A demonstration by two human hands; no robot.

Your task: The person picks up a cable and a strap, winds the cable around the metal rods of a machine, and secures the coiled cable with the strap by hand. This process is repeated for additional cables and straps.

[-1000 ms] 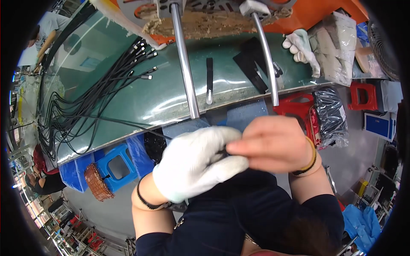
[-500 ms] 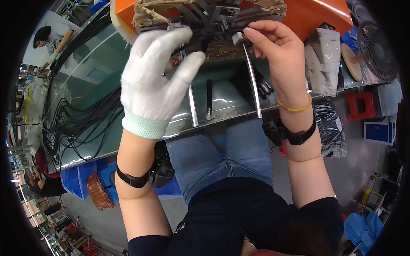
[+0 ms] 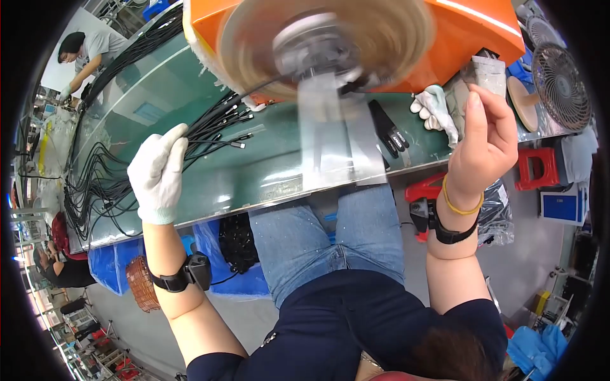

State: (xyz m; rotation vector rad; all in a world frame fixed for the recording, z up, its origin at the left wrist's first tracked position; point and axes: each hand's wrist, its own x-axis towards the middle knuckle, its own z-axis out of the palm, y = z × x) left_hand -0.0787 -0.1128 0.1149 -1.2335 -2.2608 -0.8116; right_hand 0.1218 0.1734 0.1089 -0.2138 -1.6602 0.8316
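Observation:
My left hand (image 3: 159, 171), in a white knit glove, pinches a black cable (image 3: 244, 96). The cable runs up to the blurred, spinning round head (image 3: 254, 41) of an orange machine (image 3: 473, 28). Two rods hanging from the head are smeared into pale streaks. Beside my left fingers lies a bundle of black cables with plug ends (image 3: 213, 127). My bare right hand (image 3: 486, 143) is raised to the right of the machine, thumb and forefinger pressed together. Whether anything is between those fingertips cannot be made out.
On the green table (image 3: 267, 149) are black straps (image 3: 389, 130), a loose white glove (image 3: 435, 111) and a fan (image 3: 562, 79). More black cables (image 3: 95, 184) lie at the left. Red stools (image 3: 537, 166) stand at the right. A person (image 3: 92, 54) works at far left.
The machine's head was still and now spins. My left hand has moved away left and down, with the cable stretching to it. My right hand has drawn back right, off the rod.

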